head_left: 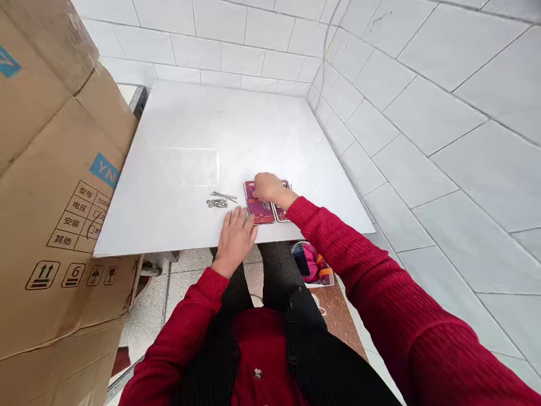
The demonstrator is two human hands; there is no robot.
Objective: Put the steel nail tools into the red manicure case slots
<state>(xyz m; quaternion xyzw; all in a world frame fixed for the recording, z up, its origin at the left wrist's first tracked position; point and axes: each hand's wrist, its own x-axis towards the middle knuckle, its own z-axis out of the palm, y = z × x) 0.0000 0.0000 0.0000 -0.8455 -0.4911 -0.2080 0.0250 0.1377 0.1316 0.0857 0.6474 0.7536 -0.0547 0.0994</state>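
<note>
Lying flat, fingers slightly spread, the left hand (235, 237) rests at eight o'clock from the open, metal-rimmed, purple-and-red-lined case (265, 217), near the front edge of the glossy white tabletop (262, 124). The right hand (267, 187) bunches its fingers over the case; whether they pinch anything is hidden. Small silver metal implements (217, 203) lie loose at the case's nine o'clock. A hard tug could slide the case; a careless left-hand sweep might scatter the implements.

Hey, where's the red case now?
In the head view, the case lies open on the white table, right of the loose metal pieces, beneath your right hand.
</note>
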